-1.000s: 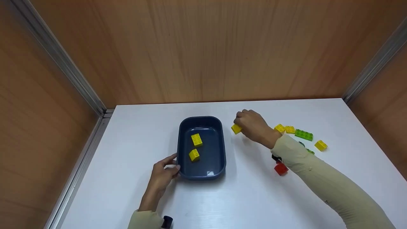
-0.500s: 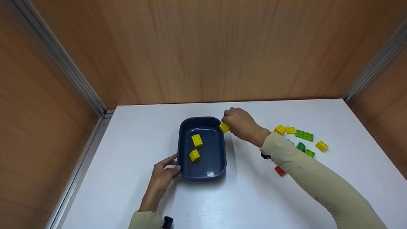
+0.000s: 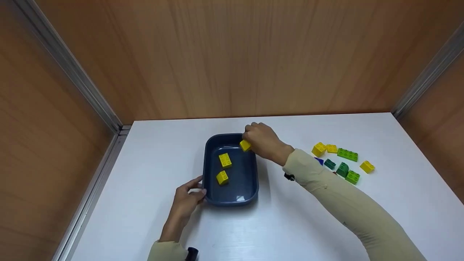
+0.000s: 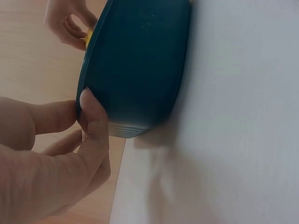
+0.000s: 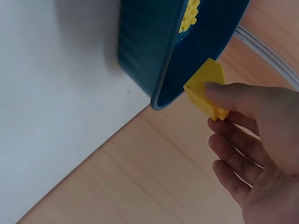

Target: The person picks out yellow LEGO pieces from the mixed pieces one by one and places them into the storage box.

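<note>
A dark blue tray (image 3: pixel 232 195) stands on the white table with two yellow bricks inside, one studded block (image 3: pixel 225 160) and one slope-sided block (image 3: pixel 222 177). My left hand (image 3: pixel 186 201) grips the tray's left rim; in the left wrist view the thumb (image 4: pixel 93 109) lies on the rim's near side with fingers behind it. Over the tray's far right corner, my right hand (image 3: pixel 264 141) pinches a yellow toy brick (image 3: pixel 245 145) between thumb and fingers. The right wrist view shows that brick (image 5: pixel 205 88) with a slanted face, overlapping the tray's rim.
To the right lie loose bricks: yellow ones (image 3: pixel 319 149), a long green one (image 3: pixel 347 154), dark green ones (image 3: pixel 342 169), a light green one (image 3: pixel 352 177), a blue one (image 3: pixel 319 161) and a lone yellow one (image 3: pixel 367 166). Wood panels (image 3: pixel 232 58) enclose the table.
My right hand has moved left with the yellow brick, from beside the tray to over its far right corner. The left hand and tray have stayed put.
</note>
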Demonstrator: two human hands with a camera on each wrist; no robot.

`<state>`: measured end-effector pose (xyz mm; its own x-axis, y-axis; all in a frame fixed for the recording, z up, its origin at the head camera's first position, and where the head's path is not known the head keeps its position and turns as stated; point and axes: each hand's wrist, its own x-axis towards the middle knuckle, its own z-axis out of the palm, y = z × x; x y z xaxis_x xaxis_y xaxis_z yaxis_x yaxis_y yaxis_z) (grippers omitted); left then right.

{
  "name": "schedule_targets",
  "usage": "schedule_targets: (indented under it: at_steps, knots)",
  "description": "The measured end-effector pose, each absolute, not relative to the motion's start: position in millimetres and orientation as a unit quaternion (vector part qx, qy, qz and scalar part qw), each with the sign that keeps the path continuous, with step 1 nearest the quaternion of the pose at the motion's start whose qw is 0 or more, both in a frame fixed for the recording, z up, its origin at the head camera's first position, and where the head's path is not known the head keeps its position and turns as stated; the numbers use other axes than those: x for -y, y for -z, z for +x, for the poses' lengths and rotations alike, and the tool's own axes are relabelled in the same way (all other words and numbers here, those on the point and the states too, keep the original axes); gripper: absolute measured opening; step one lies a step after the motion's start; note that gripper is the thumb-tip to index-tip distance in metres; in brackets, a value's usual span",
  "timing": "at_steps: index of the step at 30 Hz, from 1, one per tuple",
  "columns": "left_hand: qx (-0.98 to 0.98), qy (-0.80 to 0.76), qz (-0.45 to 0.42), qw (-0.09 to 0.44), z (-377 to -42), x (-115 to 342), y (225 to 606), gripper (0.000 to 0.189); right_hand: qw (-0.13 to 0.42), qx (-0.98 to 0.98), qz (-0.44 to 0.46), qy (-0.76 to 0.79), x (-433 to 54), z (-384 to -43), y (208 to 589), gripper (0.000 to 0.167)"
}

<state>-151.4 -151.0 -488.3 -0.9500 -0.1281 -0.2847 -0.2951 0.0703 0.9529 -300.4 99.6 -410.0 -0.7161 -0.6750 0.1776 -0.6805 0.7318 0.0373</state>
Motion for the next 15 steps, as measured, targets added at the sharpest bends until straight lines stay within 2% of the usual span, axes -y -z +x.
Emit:
schedule_targets:
  at_steps: [15]
  knots:
    - [-0.732,-0.661,-0.150,0.063,-153,151,487,0.049,0.034,0.941,0.334,-0.030,-77,-312,417,0.023]
